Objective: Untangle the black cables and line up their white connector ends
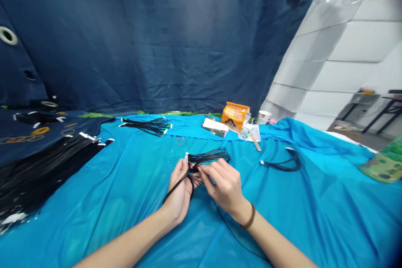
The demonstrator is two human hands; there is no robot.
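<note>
Nearest, on the right wrist, sits a brown band, and a thin dark wire trails down toward the near edge of the view. The left hand is turned palm inward, its fingers curled around a black wire bundle, with a thicker black cable looping across it by the thumb. The right hand meets it from the other side, thumb and forefinger pinched together at the middle of the bundle; exactly which strands they grip is hidden. The bundle lies at the fingertips and just beyond them, its long axis running roughly left to right, across the line of the arms. Its white connector sits at the left end, nearer the left hand, while the bend of the wires reaches out past the right hand's knuckles. Around this spreads the blue-covered desk. A separate curved cable lies to the right, well apart from the hands, and a large heap of black cables to the left. Farther off are a rubber band, another bundle, a small box and an orange packet, with a dark blue curtain behind.
</note>
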